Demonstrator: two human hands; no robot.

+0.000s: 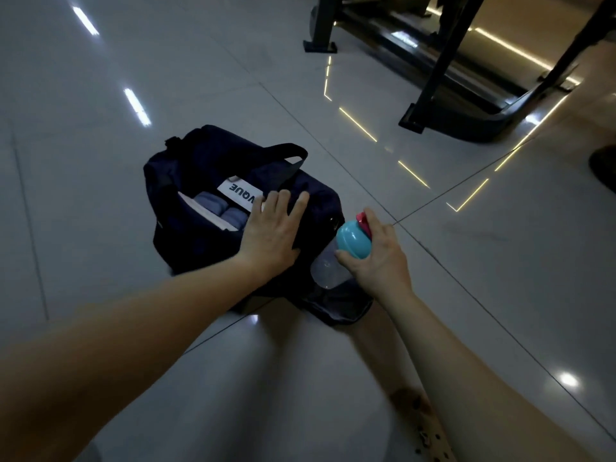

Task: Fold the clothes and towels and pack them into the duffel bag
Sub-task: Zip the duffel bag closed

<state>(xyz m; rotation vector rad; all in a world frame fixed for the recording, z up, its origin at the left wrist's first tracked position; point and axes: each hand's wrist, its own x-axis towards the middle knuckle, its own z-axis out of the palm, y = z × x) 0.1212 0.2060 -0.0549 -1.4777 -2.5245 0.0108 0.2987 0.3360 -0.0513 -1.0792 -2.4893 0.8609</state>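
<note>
A dark navy duffel bag (186,225) lies open on the tiled floor. Inside it show rolled blue-grey cloths (218,206) and a white folded piece with dark lettering (240,192). My left hand (271,230) lies flat with straight fingers on the bag's top beside the opening. My right hand (376,255) grips the teal lid of a clear plastic bottle (328,268) with a pink cap tab. The bottle's lower end sits in the open end pocket (336,306) at the bag's near side.
Black metal legs and frame of gym equipment (443,71) stand at the back right. A dark object (603,168) sits at the right edge. My knees show at the bottom of the view. Glossy grey floor tiles spread to the left.
</note>
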